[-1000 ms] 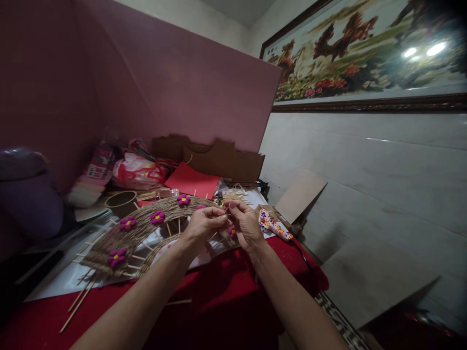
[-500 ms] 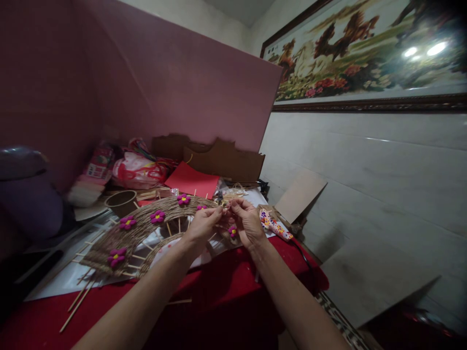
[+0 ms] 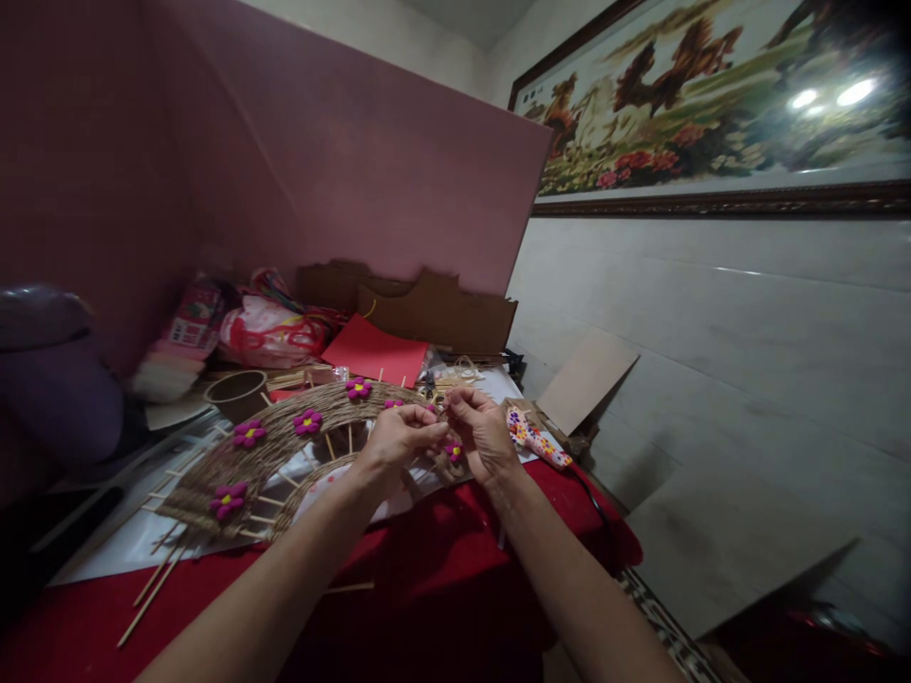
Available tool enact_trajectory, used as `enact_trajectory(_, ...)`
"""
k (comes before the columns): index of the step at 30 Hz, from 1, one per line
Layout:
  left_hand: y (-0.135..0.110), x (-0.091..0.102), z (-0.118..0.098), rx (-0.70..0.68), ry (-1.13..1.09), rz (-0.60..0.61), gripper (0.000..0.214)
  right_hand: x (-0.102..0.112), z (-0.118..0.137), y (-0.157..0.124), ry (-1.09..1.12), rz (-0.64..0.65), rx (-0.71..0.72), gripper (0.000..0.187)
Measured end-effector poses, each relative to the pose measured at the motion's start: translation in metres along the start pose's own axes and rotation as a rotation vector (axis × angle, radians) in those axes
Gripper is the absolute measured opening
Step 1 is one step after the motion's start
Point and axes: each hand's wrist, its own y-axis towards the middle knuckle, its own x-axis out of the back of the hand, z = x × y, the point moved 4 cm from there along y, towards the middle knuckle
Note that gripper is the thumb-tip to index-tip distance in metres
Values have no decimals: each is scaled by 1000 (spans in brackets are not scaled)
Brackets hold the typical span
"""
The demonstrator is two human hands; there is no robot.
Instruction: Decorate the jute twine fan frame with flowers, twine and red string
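- Your left hand [image 3: 399, 438] and right hand [image 3: 484, 434] pinched fingertips together over the woven twine arch [image 3: 285, 441].
- The arch, brown with magenta flowers [image 3: 307, 422] and protruding sticks, lay flat on white paper [image 3: 128, 545].

the woven arch [image 3: 270, 446] is a flat half ring of brown twine wound over thin wooden spokes [image 3: 328, 446], whose tips stick out past both its inner and outer edge. purple flowers [image 3: 307, 422] with yellow centres sit spaced along the band, one more flower [image 3: 454, 450] close to its right end. it lies flat on white paper on the tabletop, curve bulging away from the person. the left hand [image 3: 399, 438] and right hand [image 3: 484, 438] pinch its right end, fingertips almost meeting.
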Motion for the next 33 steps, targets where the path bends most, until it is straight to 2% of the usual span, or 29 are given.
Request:
enact_trajectory(4, -1, 0, -2, -26, 41, -31, 34, -1, 1, -1, -1, 8, -12, 31)
enact_trajectory(10, -5, -7, -10, -59, 54, 20, 30, 1, 2, 0, -48, 8, 26, 29)
enact_trajectory(17, -1, 0, -7, -95, 109, -92, 36, 3, 0, 0, -57, -18, 23, 29)
enact_trajectory(21, -6, -6, -10, -72, 115, -29, 37, 1, 1, 0, -40, 12, 20, 30)
enact_trajectory(26, -11, -13, -12, -53, 5, 43, 47, 3, 3, 1, -7, 14, 14, 32)
enact_trajectory(33, -8, -11, -9, -21, -62, -4, 55, 6, 8, 4, -50, -9, 71, 30)
